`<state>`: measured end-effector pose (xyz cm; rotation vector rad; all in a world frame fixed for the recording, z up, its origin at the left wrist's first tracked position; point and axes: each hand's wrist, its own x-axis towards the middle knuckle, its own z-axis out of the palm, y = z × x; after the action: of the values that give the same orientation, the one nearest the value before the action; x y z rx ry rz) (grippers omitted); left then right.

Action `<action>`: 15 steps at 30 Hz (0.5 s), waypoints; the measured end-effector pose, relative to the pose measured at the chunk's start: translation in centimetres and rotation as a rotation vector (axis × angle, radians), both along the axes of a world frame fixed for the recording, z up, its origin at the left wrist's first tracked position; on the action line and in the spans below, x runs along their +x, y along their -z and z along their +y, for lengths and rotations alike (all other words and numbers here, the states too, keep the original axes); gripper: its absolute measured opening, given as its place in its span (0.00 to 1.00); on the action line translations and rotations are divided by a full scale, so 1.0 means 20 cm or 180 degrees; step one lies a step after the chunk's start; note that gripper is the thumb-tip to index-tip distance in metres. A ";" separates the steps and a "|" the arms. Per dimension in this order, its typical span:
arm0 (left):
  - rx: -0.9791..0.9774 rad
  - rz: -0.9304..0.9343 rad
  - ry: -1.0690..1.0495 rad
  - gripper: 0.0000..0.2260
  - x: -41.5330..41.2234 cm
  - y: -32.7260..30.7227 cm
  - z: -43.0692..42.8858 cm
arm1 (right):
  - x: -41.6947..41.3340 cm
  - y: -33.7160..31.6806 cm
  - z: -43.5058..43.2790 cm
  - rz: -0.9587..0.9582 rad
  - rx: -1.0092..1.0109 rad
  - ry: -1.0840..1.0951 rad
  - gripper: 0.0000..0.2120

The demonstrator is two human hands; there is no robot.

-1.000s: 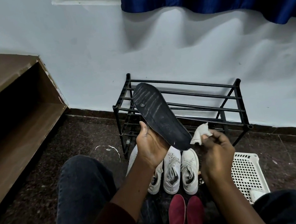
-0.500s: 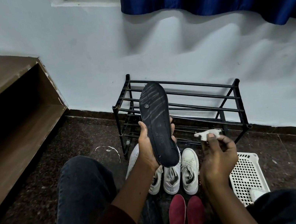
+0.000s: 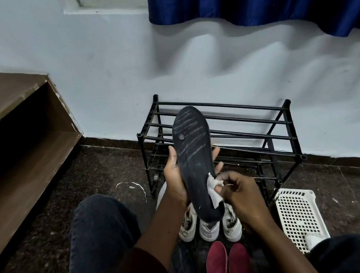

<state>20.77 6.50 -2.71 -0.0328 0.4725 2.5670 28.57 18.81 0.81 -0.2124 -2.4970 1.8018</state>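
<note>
— Where's the sandal [image 3: 195, 157]?
— Sole up in my left hand [image 3: 176, 181], above the white sneakers [image 3: 209, 229]. The fingers [image 3: 215, 152] curl round its middle.
— And your right hand [image 3: 239, 188]?
— Pinching a wipe [image 3: 213, 190] against the heel end. I judge the sandal light and bendy, so I'd grip mid-sole, firmly, against the rubbing.

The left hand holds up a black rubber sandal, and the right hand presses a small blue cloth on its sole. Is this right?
The colour is wrong: the head view shows the right hand pressing a small white cloth, not blue, on the black rubber sandal.
</note>
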 end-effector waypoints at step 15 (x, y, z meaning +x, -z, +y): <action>-0.0801 -0.0470 -0.0328 0.30 0.06 -0.02 0.09 | -0.22 -0.09 -0.15 0.0923 0.2179 -0.0471 0.16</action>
<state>22.06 8.37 -2.25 -0.3418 0.7504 2.5647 24.13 15.81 2.68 0.2521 -2.7668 0.8285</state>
